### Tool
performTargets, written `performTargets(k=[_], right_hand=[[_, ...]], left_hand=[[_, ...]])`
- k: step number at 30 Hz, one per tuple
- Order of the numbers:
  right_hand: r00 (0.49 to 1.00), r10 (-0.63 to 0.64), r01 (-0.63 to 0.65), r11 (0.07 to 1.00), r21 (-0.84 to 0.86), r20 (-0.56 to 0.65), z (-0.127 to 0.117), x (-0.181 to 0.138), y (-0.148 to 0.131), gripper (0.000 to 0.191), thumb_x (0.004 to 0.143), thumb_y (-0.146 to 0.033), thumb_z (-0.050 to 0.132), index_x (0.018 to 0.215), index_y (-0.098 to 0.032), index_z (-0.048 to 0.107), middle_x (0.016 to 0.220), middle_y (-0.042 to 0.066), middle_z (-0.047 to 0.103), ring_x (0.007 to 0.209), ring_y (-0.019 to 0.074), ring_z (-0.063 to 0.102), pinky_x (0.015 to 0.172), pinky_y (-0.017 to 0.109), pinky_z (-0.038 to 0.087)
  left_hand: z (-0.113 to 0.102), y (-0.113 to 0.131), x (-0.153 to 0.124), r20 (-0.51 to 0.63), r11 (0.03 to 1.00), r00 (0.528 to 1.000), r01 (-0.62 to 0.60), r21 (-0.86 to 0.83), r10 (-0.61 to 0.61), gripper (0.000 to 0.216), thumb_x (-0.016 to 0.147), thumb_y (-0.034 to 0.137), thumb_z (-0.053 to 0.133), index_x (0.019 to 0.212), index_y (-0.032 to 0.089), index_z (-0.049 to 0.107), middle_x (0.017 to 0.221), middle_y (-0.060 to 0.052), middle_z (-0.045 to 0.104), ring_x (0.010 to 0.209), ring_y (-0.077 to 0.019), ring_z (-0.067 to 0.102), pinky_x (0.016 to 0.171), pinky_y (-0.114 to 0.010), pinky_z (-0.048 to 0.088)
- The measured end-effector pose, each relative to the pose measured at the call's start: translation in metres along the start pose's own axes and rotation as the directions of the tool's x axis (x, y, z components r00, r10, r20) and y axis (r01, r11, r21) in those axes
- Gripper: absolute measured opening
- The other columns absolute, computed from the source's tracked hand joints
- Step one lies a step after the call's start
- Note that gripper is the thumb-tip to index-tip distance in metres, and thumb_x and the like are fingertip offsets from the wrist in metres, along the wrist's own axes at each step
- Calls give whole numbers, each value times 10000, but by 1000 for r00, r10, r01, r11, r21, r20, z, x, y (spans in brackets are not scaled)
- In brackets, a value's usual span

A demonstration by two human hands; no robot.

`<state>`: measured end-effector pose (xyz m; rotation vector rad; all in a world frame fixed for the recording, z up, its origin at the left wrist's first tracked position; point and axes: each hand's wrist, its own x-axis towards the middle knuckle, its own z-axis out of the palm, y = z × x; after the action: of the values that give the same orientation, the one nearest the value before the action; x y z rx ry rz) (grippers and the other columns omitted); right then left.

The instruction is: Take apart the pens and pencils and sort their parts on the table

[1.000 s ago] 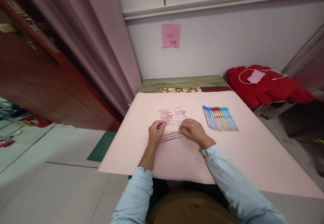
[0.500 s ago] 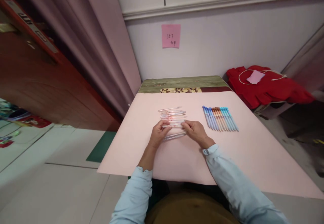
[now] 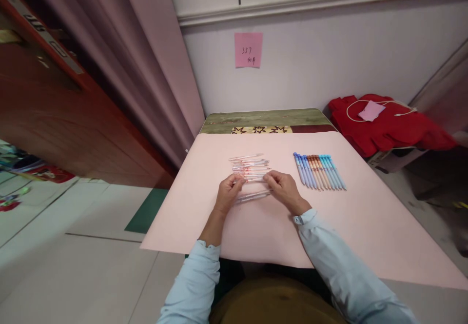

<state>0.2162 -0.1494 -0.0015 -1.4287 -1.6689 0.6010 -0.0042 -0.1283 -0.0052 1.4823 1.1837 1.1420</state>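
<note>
Several slim, clear-and-pink pens (image 3: 250, 163) lie roughly parallel on the pink-covered table (image 3: 204, 177). At their near side, my left hand (image 3: 228, 191) and my right hand (image 3: 285, 190) pinch opposite ends of one pale pen (image 3: 253, 180). My fingers are closed and partly hide its ends. Nearer to me, below that pen, a few more pale pens (image 3: 253, 196) lie between my wrists and fingers. To the right of my right hand, a neat row of blue, brown-topped and turquoise pens (image 3: 319, 172) lies side by side.
A wooden door (image 3: 73, 124) and a mauve curtain (image 3: 157, 60) stand at the left. A pink note (image 3: 248, 50) is stuck on the wall behind. Red cloth (image 3: 387, 129) with a white cable and a pink slip lies beyond the table's right edge.
My hands have shifted very slightly, with the thumbs and fingers drawn a little differently around the pale pen. The row of coloured pens stays put; the view has tilted a touch.
</note>
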Motion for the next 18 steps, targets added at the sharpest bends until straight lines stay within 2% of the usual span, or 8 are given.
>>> performTargets(k=[2, 3, 5, 8, 10, 13, 15, 18], right_hand=[[1000, 26, -26, 1000, -9, 2, 1, 0, 1, 401, 931, -492, 499, 690, -212, 654, 550, -20, 547, 558, 144, 500, 565, 260, 353], [1000, 6, -6, 1000, 15, -8, 1, 0, 1, 364, 917, -481, 520, 717, -211, 660, 585, -15, 575, 582, 147, 516, 574, 258, 366], [997, -70, 73, 994, 84, -39, 1, 1, 0, 266, 850, -447, 612, 948, -211, 684, 799, 9, 677, 711, 165, 576, 642, 260, 417], [994, -101, 106, 988, 110, -48, 0, 1, -1, 452, 800, -431, 677, 1194, -215, 621, 986, 32, 699, 802, 177, 599, 701, 271, 444], [999, -30, 32, 997, 70, -21, -1, 0, -1, 296, 873, -457, 598, 1011, -210, 682, 762, 1, 666, 664, 156, 560, 629, 264, 413], [1000, -8, 10, 998, 67, -25, 0, 0, -1, 325, 926, -440, 513, 755, -207, 661, 601, -15, 576, 585, 144, 508, 591, 261, 386], [994, -85, 92, 989, 117, -66, 0, 1, -2, 219, 871, -406, 588, 884, -206, 676, 786, 12, 665, 710, 161, 569, 665, 264, 430], [992, -97, 108, 983, 149, -77, 0, 1, -2, 341, 835, -398, 639, 1120, -211, 648, 946, 31, 698, 800, 176, 605, 724, 276, 456]], left_hand=[[0, -1, 0, 4, 1000, 1000, 0, 4, 0, 289, 807, 460, 681, 769, 174, 658, 616, 29, 543, 549, -97, 429, 517, -218, 336], [0, -1, 1, 3, 1000, 1000, -2, 4, 2, 290, 807, 460, 682, 774, 173, 661, 618, 30, 545, 548, -95, 428, 520, -218, 338], [-1, -2, 1, -4, 1000, 1000, -8, -4, 8, 291, 811, 458, 682, 779, 170, 662, 621, 31, 547, 547, -91, 426, 525, -217, 340], [-1, -2, 1, 2, 1000, 1000, -9, -17, 9, 290, 815, 454, 681, 770, 169, 652, 616, 35, 537, 542, -87, 416, 525, -217, 336], [-1, -2, 1, 14, 1000, 1000, -4, -19, 4, 290, 814, 452, 685, 762, 170, 646, 605, 38, 527, 533, -86, 409, 519, -218, 331], [-1, -2, 1, 16, 1000, 1000, -3, -18, 3, 292, 810, 458, 688, 765, 172, 650, 597, 39, 524, 530, -89, 408, 517, -222, 331], [-1, -2, 1, 6, 1000, 1000, -7, -22, 7, 295, 810, 463, 686, 776, 172, 656, 605, 37, 532, 537, -90, 417, 523, -221, 335], [-1, -3, 2, 5, 1000, 1000, -7, -28, 7, 293, 809, 462, 688, 783, 171, 658, 611, 37, 540, 538, -88, 421, 527, -220, 339]])
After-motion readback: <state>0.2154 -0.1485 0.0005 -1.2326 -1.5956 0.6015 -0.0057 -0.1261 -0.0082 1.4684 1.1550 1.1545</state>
